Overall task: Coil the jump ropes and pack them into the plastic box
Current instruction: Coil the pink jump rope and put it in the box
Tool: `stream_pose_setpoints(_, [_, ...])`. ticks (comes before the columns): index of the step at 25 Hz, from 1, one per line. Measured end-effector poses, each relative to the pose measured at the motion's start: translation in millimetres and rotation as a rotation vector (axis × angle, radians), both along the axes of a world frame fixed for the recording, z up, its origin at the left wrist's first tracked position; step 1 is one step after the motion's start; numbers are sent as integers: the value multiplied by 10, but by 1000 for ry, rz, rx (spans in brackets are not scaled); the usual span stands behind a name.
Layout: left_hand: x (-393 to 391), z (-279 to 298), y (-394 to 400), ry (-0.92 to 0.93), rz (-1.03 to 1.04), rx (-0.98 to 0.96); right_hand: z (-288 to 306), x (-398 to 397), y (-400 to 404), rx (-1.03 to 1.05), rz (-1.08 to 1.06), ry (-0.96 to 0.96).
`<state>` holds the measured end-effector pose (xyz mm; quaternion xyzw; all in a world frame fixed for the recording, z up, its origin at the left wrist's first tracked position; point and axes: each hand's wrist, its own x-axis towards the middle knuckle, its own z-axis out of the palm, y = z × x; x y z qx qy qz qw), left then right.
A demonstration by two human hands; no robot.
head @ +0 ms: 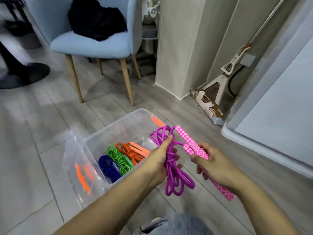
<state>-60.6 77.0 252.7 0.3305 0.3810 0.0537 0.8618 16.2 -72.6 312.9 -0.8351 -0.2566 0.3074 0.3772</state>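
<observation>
My left hand [158, 160] grips a coiled purple jump rope [176, 177] at its middle, loops sticking out above and hanging below. My right hand [214, 164] holds the rope's pink-and-white patterned handles [191, 144]; one points up to the left, the other [223, 192] juts down past my wrist. Both hands hover just right of the clear plastic box [116, 128] on the floor. Inside it lie three coiled ropes side by side: blue [108, 167], green [118, 158] and orange [133, 151].
The box's clear lid [76, 167] with orange clips leans at its left side. A light blue chair [94, 43] with a black item on it stands behind. A mop [220, 85] leans at the wall corner on the right. My knee in jeans [177, 224] is below.
</observation>
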Motion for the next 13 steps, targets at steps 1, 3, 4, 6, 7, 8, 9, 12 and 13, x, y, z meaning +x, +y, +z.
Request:
stream_pose_setpoints(1, [-14, -41, -3, -40, 0, -34, -154, -28, 163, 32, -36, 6])
stream_pose_setpoints(3, [-42, -125, -3, -122, 30, -31, -414, -58, 446, 96, -102, -1])
stream_pose_setpoints(4, [-68, -159, -5, -122, 57, 7, -506, -66, 561, 124, -122, -7])
stream_pose_setpoints(6, [-111, -236, 44, -119, 92, 67, -624, -93, 765, 164, -101, -21])
stream_pose_setpoints(7, [-111, -254, 117, -113, 111, 59, -689, -95, 858, 179, -59, -30])
stream_pose_setpoints(8, [-104, -276, 222, -103, 131, 51, -726, -106, 950, 203, -10, -33])
stream_pose_setpoints(9, [-87, -305, 347, -89, 160, 63, -778, -100, 1037, 225, 48, -28])
stream_pose_setpoints(12, [32, -402, 753, -39, 251, 125, -999, 32, 1274, 184, 210, -106])
stream_pose_setpoints(13, [97, -447, 877, -15, 278, 135, -1072, 94, 1345, 146, 255, -109])
